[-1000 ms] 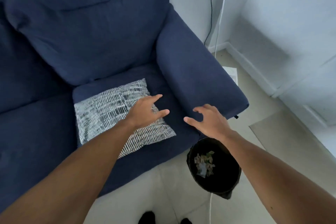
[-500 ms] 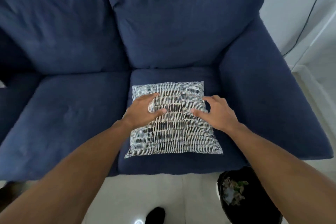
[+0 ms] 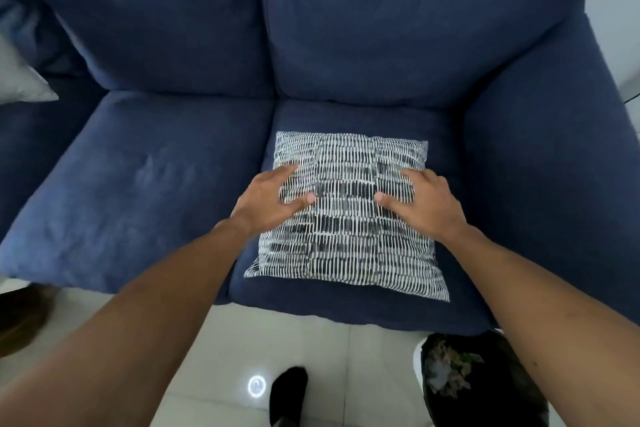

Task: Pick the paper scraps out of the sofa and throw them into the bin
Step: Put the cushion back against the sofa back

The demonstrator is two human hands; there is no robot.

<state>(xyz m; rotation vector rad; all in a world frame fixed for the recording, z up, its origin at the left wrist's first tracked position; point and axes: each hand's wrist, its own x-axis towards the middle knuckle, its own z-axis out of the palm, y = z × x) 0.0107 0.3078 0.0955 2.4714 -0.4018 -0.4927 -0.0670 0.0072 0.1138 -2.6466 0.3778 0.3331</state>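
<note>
A dark blue sofa (image 3: 381, 28) fills the view. A black-and-white patterned cushion (image 3: 346, 239) lies flat on its right seat. My left hand (image 3: 270, 199) rests on the cushion's left edge, fingers spread. My right hand (image 3: 424, 206) rests on the cushion's right side, fingers spread too. Neither hand holds anything. A black-lined bin (image 3: 491, 392) stands on the floor at the lower right, with paper scraps (image 3: 446, 369) inside it. I see no loose scraps on the sofa's visible surface.
The left seat cushion (image 3: 138, 184) is bare. A pale pillow corner (image 3: 20, 83) pokes in at the far left. Pale tiled floor (image 3: 311, 340) runs in front of the sofa, with my dark-shod foot (image 3: 287, 392) on it. A brown object (image 3: 20, 319) sits at the left edge.
The view swung left from the armrest and bin to face the sofa squarely. My right hand moved from above the bin onto the cushion; both hands now lie on it.
</note>
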